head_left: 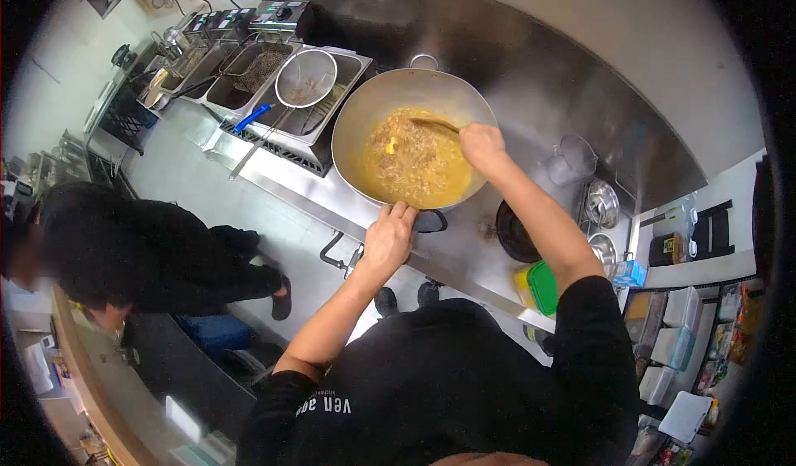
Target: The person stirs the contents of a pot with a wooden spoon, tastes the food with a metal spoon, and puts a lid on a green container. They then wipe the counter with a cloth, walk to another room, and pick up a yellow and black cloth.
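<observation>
A large wide metal pot [352,126] stands on the steel cooking counter, holding a yellow-brown stew [423,163] with pale shreds and a small yellow lump in it. My right hand [483,147] is closed around a wooden spoon [434,123], whose far end dips into the stew; its exact shape is hidden there. At the near rim, my left hand [390,234] grips the pot's edge with bent fingers. Just right of those fingers is the pot's dark-covered handle [430,221]. The opposite handle [424,61] is bare metal.
Left of the pot are deep fryers [249,64] with a blue-handled strainer [306,78] resting over them. On the right are a clear jug [572,159], a dark pan [516,232], a green-lidded tub [541,288] and metal bowls [602,203]. A person in black [157,246] is at left.
</observation>
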